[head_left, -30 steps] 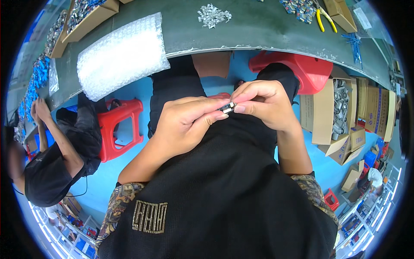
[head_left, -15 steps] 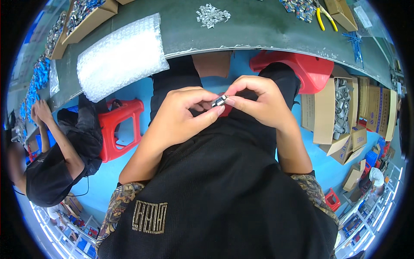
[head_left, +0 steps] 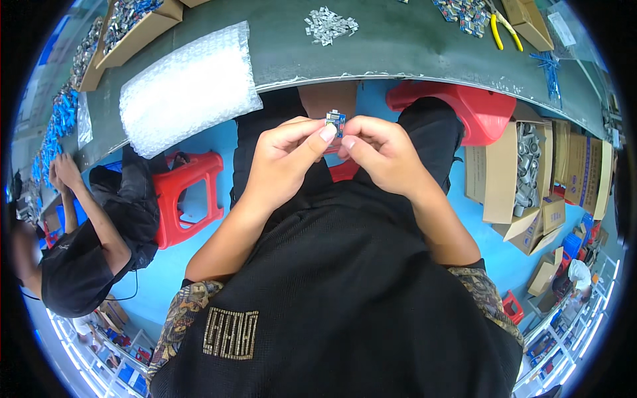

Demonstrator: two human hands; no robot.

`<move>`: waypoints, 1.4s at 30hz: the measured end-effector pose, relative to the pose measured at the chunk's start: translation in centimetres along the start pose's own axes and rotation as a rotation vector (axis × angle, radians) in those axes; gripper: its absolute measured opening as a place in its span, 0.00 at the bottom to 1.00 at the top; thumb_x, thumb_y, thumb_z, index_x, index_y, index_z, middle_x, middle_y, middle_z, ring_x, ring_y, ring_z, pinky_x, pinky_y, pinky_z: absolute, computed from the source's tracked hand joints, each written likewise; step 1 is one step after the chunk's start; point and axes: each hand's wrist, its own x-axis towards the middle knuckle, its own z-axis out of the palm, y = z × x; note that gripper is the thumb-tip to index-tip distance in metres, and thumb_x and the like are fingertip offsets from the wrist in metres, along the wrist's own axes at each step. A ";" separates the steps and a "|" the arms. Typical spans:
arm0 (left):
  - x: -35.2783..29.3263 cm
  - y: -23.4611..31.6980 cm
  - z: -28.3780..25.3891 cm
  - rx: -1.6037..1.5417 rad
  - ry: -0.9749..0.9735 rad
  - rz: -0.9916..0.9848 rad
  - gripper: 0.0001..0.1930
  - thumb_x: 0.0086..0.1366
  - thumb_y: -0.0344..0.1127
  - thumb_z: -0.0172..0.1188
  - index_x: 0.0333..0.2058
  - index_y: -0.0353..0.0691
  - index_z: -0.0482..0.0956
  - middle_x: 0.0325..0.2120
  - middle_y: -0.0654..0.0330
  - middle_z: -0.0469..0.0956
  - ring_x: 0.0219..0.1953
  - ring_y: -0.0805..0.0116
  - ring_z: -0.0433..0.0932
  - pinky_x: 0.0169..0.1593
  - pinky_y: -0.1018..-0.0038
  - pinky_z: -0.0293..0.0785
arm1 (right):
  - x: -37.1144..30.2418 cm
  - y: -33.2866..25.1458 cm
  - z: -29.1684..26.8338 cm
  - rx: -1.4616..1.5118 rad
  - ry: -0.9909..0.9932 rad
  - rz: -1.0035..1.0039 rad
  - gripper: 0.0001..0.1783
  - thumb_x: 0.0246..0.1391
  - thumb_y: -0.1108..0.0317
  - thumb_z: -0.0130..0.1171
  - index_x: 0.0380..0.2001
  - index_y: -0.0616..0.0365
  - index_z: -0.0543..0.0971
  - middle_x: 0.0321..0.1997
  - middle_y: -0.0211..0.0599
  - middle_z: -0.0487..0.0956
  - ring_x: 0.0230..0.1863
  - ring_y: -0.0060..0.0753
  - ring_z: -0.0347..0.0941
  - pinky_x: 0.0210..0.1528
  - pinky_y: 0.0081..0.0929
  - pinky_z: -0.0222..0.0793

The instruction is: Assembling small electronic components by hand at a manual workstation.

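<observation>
A small blue circuit board with a silvery metal part (head_left: 336, 120) is held up in front of my lap, its flat face showing. My left hand (head_left: 282, 156) pinches its left side between thumb and fingers. At the board's lower right edge, the thumb and curled fingers of my right hand (head_left: 385, 156) are closed on it; the fingertips partly hide that edge. Beyond my hands, on the dark green table (head_left: 285, 56), lies a loose pile of small silvery metal pieces (head_left: 330, 26).
Bubble wrap (head_left: 189, 86) lies near the table edge. Pliers with yellow handles (head_left: 505, 32) lie beside a heap of small blue boards (head_left: 464, 14). At right stands a carton of metal parts (head_left: 526, 169). A co-worker (head_left: 86, 245) sits at left beside a red stool (head_left: 186, 192).
The board has been raised slightly away from me and turned, so its blue face now shows. Both hands have shifted with it, their fingers changing hold.
</observation>
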 end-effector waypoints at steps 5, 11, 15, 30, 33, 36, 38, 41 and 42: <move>0.1 -0.1 0.5 -0.018 0.040 0.016 0.13 0.67 0.34 0.61 0.46 0.31 0.81 0.34 0.62 0.78 0.36 0.79 0.75 0.37 0.81 0.71 | 0.6 -0.4 0.9 0.075 0.036 -0.046 0.10 0.64 0.70 0.49 0.30 0.62 0.76 0.29 0.29 0.78 0.32 0.17 0.73 0.35 0.18 0.69; 0.8 0.5 -0.2 0.053 -0.010 -0.172 0.12 0.70 0.39 0.54 0.36 0.35 0.78 0.29 0.62 0.77 0.29 0.76 0.75 0.34 0.79 0.73 | 1.5 0.2 0.8 0.113 0.103 -0.015 0.11 0.64 0.70 0.48 0.27 0.60 0.75 0.27 0.28 0.78 0.28 0.17 0.73 0.30 0.18 0.68; 1.6 0.2 -1.3 0.022 -0.153 -0.196 0.11 0.69 0.37 0.51 0.32 0.36 0.76 0.27 0.63 0.76 0.28 0.75 0.76 0.34 0.77 0.74 | 2.0 0.6 0.7 0.105 0.104 -0.031 0.11 0.62 0.71 0.47 0.25 0.59 0.73 0.24 0.27 0.75 0.24 0.15 0.70 0.27 0.17 0.65; 3.5 -1.3 -2.1 -0.015 -0.201 -0.093 0.11 0.69 0.34 0.49 0.30 0.34 0.74 0.24 0.63 0.73 0.25 0.74 0.73 0.30 0.75 0.74 | 3.7 0.5 1.4 0.099 0.157 -0.055 0.13 0.63 0.70 0.47 0.22 0.56 0.71 0.17 0.23 0.70 0.19 0.12 0.63 0.21 0.16 0.58; 3.6 -1.5 -2.1 -0.064 -0.183 -0.079 0.12 0.70 0.35 0.48 0.29 0.35 0.73 0.22 0.62 0.72 0.23 0.73 0.72 0.28 0.75 0.74 | 4.1 0.3 1.4 0.119 0.147 -0.042 0.13 0.63 0.71 0.47 0.22 0.56 0.70 0.18 0.23 0.71 0.20 0.12 0.64 0.23 0.16 0.59; 3.6 -1.7 -1.9 -0.117 -0.164 -0.120 0.13 0.70 0.36 0.47 0.28 0.36 0.71 0.20 0.63 0.70 0.20 0.74 0.70 0.26 0.76 0.71 | 4.5 0.4 1.6 0.152 0.159 -0.038 0.13 0.63 0.70 0.46 0.22 0.57 0.70 0.20 0.24 0.71 0.22 0.13 0.65 0.25 0.17 0.61; 3.5 -1.7 -1.3 -0.138 -0.099 -0.110 0.13 0.70 0.36 0.47 0.27 0.38 0.69 0.18 0.66 0.66 0.18 0.76 0.65 0.23 0.77 0.65 | 4.6 0.5 1.7 0.157 0.159 -0.028 0.13 0.63 0.70 0.46 0.23 0.57 0.70 0.20 0.25 0.71 0.23 0.14 0.66 0.25 0.17 0.62; 3.4 -1.0 -0.2 -0.261 -0.007 -0.174 0.12 0.70 0.37 0.48 0.27 0.39 0.70 0.17 0.70 0.63 0.17 0.81 0.59 0.20 0.81 0.56 | 4.7 1.0 1.8 0.160 0.171 -0.017 0.13 0.63 0.70 0.45 0.23 0.58 0.70 0.22 0.25 0.71 0.23 0.15 0.67 0.26 0.17 0.63; 3.5 -0.8 -0.1 -0.262 -0.006 -0.177 0.12 0.70 0.37 0.48 0.27 0.39 0.70 0.17 0.70 0.63 0.17 0.81 0.59 0.20 0.81 0.56 | 4.7 1.2 1.9 0.157 0.181 -0.016 0.13 0.63 0.70 0.45 0.23 0.58 0.70 0.22 0.26 0.72 0.23 0.15 0.68 0.26 0.17 0.63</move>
